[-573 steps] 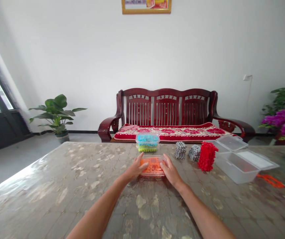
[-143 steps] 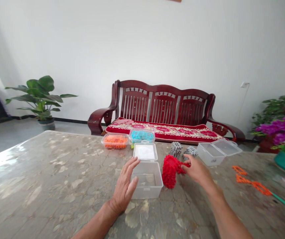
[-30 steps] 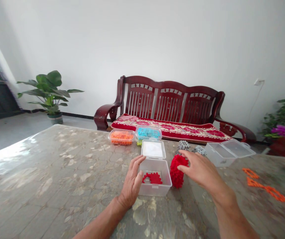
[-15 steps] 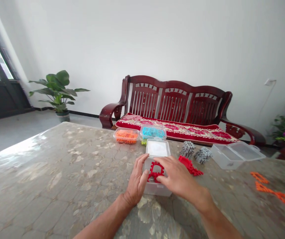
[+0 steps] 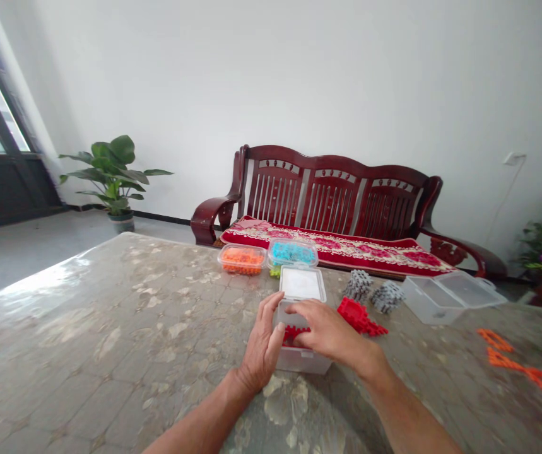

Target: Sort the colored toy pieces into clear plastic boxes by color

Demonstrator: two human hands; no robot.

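Note:
A clear plastic box [image 5: 301,361] stands on the table with its white-topped lid [image 5: 302,285] swung back on the far side. Against the box's left side is my left hand [image 5: 262,345], fingers along the wall and thumb near the rim, steadying it. Red interlocking plastic pieces [image 5: 291,333] lie inside, partly hidden by my hands. My right hand [image 5: 330,331] reaches over the box from the right, thumb and index finger apart, the thumb close to the red pieces. Its other fingers are mostly hidden. More joined red pieces [image 5: 358,315] lie just right of this hand.
Behind the box sit a tub of orange pieces [image 5: 242,260] and a tub of blue pieces [image 5: 293,253]. Two grey stacks [image 5: 387,296] and an open clear box [image 5: 434,304] are to the right. Joined orange pieces [image 5: 505,359] lie at far right. A wooden bench [image 5: 327,195] stands beyond the table.
The red pieces between my hands have gone lower into the box. My right thumb and index finger now sit farther from their top edge. My left hand stays at the box's side.

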